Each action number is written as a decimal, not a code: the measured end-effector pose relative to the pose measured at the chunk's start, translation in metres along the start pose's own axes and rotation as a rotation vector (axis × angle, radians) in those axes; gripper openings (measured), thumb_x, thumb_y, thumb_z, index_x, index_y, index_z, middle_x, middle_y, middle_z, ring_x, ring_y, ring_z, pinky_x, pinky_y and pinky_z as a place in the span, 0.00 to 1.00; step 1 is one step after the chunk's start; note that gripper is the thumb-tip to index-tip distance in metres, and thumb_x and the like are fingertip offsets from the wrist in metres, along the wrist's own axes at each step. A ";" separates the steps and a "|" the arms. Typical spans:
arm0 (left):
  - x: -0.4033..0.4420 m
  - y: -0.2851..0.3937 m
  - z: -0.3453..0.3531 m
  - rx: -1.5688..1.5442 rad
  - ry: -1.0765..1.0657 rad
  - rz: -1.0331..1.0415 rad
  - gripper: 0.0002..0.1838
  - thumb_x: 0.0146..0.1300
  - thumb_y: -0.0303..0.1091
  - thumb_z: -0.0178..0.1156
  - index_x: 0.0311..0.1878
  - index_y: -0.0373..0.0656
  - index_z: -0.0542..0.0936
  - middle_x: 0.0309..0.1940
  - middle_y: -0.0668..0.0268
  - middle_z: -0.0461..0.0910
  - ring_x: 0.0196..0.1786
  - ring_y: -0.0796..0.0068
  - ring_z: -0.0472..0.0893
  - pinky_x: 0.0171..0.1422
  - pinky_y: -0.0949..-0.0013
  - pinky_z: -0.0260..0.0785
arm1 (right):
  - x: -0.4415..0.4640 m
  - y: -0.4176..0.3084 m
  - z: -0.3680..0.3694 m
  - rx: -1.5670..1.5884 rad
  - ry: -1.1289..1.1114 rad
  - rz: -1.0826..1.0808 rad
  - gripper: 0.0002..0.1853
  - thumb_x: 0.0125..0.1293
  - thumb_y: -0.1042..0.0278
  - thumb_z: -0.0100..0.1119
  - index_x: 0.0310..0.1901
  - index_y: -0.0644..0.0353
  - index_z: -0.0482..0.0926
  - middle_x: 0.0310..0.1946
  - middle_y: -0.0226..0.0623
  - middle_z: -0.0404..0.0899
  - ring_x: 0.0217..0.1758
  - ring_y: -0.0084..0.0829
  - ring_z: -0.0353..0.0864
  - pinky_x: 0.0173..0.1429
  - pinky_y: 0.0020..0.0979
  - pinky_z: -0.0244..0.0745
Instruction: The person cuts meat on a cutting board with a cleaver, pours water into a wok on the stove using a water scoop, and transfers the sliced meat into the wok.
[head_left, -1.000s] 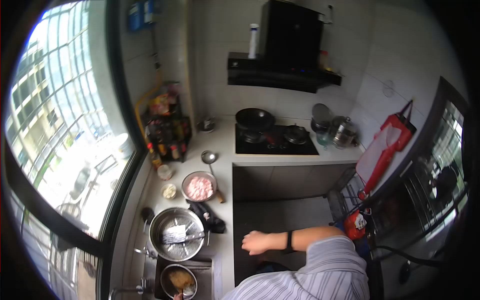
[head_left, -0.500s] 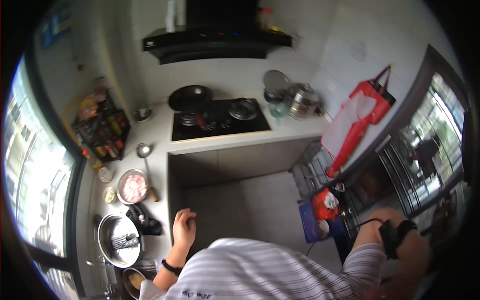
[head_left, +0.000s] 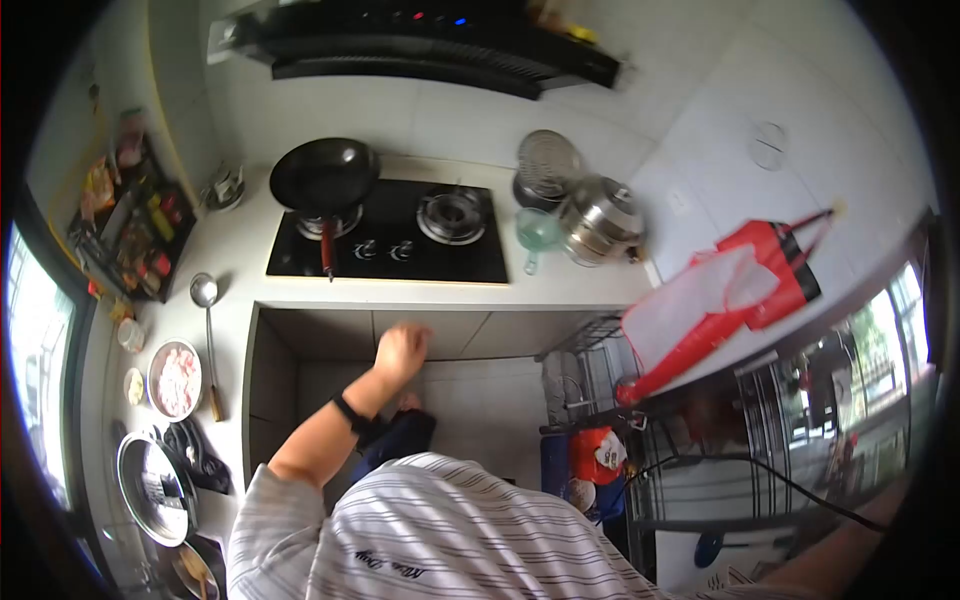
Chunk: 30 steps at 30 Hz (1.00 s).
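Observation:
My left hand (head_left: 403,350) is in the air in front of the stove counter, its fingers curled in and nothing seen in them. A black band circles that wrist. Beyond it, a black wok (head_left: 325,178) with a reddish handle sits on the left burner of the gas stove (head_left: 385,265), apart from my hand. At the lower right edge only part of my right forearm (head_left: 850,545) shows, blurred; the right hand itself is outside the picture. On the left counter stand a bowl of pinkish raw meat (head_left: 176,380) and a ladle (head_left: 208,310).
Pots (head_left: 600,220) and a green plastic cup (head_left: 538,230) stand right of the stove. A seasoning rack (head_left: 140,225) and a steel basin (head_left: 135,455) occupy the left counter. A red apron (head_left: 690,340) hangs on the right wall above a dark shelf. A black cable (head_left: 770,470) crosses there.
My view has turned and moved closer to the stove. My left hand has swung forward and its fingers have curled in. My right hand has gone out of the picture.

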<state>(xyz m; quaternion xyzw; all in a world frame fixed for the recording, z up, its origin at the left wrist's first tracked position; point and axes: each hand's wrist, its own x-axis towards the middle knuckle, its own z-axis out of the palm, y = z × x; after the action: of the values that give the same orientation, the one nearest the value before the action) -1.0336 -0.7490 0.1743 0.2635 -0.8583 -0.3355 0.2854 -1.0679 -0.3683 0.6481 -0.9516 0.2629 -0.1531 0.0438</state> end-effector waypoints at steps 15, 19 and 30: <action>0.232 -0.239 0.079 0.556 0.144 -0.669 0.14 0.58 0.25 0.50 0.47 0.44 0.76 0.48 0.60 0.70 0.45 0.59 0.75 0.47 0.63 0.74 | -0.332 0.482 0.344 0.877 0.826 1.652 0.10 0.61 0.73 0.55 0.44 0.60 0.75 0.32 0.25 0.74 0.28 0.15 0.69 0.30 0.18 0.66; 0.240 -0.240 0.078 0.556 0.128 -0.780 0.07 0.57 0.28 0.54 0.40 0.43 0.76 0.43 0.60 0.71 0.42 0.59 0.76 0.45 0.63 0.74 | -0.376 0.559 0.423 0.838 1.279 1.734 0.12 0.59 0.73 0.56 0.45 0.60 0.73 0.28 0.29 0.73 0.25 0.20 0.71 0.25 0.21 0.66; 0.196 -0.164 0.087 0.477 0.404 -0.835 0.20 0.51 0.36 0.62 0.48 0.43 0.73 0.50 0.58 0.68 0.47 0.54 0.76 0.52 0.58 0.70 | -0.371 0.668 0.440 1.450 1.325 1.977 0.06 0.60 0.68 0.53 0.33 0.56 0.66 0.20 0.34 0.69 0.15 0.27 0.67 0.17 0.29 0.65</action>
<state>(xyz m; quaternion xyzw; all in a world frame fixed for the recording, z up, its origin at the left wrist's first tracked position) -1.1856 -0.9429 0.0631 0.7006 -0.6604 -0.1584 0.2190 -1.5568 -0.7495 0.0220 0.1100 0.6529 -0.5765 0.4788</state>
